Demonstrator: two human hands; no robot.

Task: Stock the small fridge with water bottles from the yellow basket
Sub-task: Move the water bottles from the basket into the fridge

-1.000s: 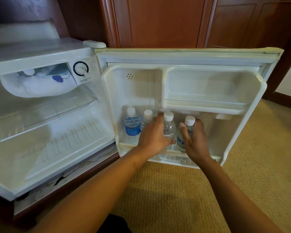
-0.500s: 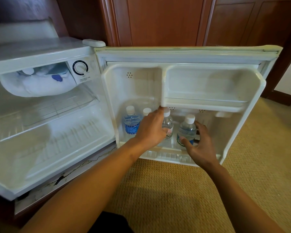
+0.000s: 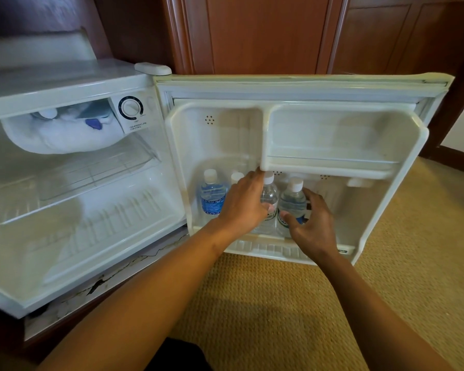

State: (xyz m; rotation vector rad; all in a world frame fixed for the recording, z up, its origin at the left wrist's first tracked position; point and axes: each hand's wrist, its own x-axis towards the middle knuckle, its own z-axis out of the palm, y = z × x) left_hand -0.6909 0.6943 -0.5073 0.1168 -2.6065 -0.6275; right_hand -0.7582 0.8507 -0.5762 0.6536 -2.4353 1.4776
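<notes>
The small white fridge (image 3: 65,84) stands open, its door (image 3: 300,87) swung to the right. Several water bottles with white caps stand in the door's bottom shelf (image 3: 265,249). A blue-labelled bottle (image 3: 211,196) is at the far left. My left hand (image 3: 245,207) hides most of the second bottle (image 3: 236,177) and grips the clear third bottle (image 3: 270,195), thumb on its front. My right hand (image 3: 312,226) is cupped loosely around the fourth bottle (image 3: 292,202), fingers apart, thumb touching its label. The yellow basket is out of view.
The door's upper shelf (image 3: 330,167) overhangs the bottle caps closely. Inside the fridge are a frosted freezer box (image 3: 59,135), a wire shelf (image 3: 91,172) and a temperature dial (image 3: 130,108). Wooden cabinets (image 3: 265,33) rise behind, and woven carpet (image 3: 292,303) covers the floor.
My right hand let go of the fourth bottle on the door shelf, opened, then came back close around it. My left hand stayed on the third bottle.
</notes>
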